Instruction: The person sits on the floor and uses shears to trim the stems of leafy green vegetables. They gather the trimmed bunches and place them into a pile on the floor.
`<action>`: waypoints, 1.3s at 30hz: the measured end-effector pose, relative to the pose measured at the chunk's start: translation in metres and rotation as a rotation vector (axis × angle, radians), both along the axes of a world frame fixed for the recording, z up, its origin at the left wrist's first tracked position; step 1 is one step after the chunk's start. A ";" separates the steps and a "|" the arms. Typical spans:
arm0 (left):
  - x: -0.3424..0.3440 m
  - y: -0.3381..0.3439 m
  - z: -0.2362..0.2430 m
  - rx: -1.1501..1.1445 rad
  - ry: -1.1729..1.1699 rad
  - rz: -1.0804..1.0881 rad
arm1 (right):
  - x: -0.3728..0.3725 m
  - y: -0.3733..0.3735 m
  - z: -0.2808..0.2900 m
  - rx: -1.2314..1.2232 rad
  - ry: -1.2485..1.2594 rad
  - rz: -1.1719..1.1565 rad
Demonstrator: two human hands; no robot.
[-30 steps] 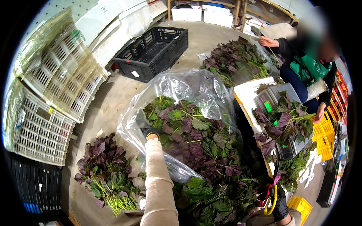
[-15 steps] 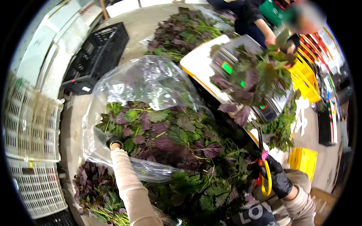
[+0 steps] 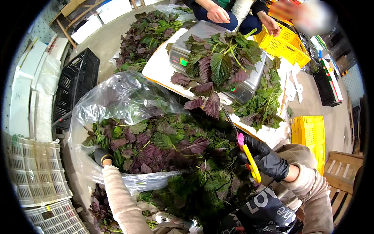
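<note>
My right hand (image 3: 269,158), in a black glove, is closed round scissors (image 3: 255,165) with yellow handles and a pink bit near the pivot. Their dark blades point up and left toward the white board's edge, over a heap of loose green and purple leafy stems (image 3: 218,181). My left hand (image 3: 103,156), also gloved in black, rests at the left end of a big clear plastic bag (image 3: 136,181), beside the purple-green perilla leaves (image 3: 156,156) in it. Its fingers are hidden or too dark to make out.
A white board (image 3: 165,70) with an orange edge bears digital scales (image 3: 247,91) with a leafy bunch (image 3: 222,62) on top. Another person's hands (image 3: 218,14) are beyond it. Black crates (image 3: 78,82) and white crates (image 3: 39,167) line the left; yellow crates (image 3: 309,136) stand right.
The other person's hands have come away from the leafy bunch, which now lies on the scales. My view has shifted to the right. My right hand still holds the scissors.
</note>
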State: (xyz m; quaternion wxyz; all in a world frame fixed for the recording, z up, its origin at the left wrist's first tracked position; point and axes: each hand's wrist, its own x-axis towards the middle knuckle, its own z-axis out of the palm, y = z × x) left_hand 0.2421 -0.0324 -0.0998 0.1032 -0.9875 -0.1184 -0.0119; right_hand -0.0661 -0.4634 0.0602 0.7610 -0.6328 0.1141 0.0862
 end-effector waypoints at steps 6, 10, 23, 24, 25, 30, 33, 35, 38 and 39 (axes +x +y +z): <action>0.012 -0.025 0.101 -0.162 -0.407 -0.193 | 0.008 -0.003 0.011 -0.002 0.063 -0.027; -0.045 -0.065 0.155 -0.114 -0.308 -0.242 | 0.006 -0.007 0.018 -0.091 -0.028 -0.040; -0.223 -0.054 0.151 -0.357 -0.304 -0.898 | -0.012 -0.024 0.021 -0.025 -0.097 -0.105; -0.229 -0.061 0.161 -0.354 -0.251 -0.976 | -0.013 -0.026 0.021 -0.065 -0.125 -0.113; -0.231 -0.065 0.165 -0.276 -0.317 -1.036 | -0.015 -0.028 0.021 -0.104 -0.153 -0.121; -0.225 -0.097 0.224 -0.174 -0.287 -1.258 | -0.016 -0.028 0.056 0.051 -0.334 -0.306; -0.214 -0.136 0.292 -0.244 -0.271 -1.521 | -0.026 -0.034 0.071 0.188 -0.234 -0.290; -0.202 -0.131 0.298 -0.235 -0.402 -1.481 | -0.027 -0.039 0.054 0.231 -0.205 -0.269; -0.195 -0.138 0.294 -0.205 -0.527 -1.444 | -0.030 -0.038 0.033 0.121 -0.232 -0.165; -0.190 -0.134 0.267 -0.747 -0.333 -1.287 | -0.030 -0.042 0.012 -0.125 -0.377 -0.153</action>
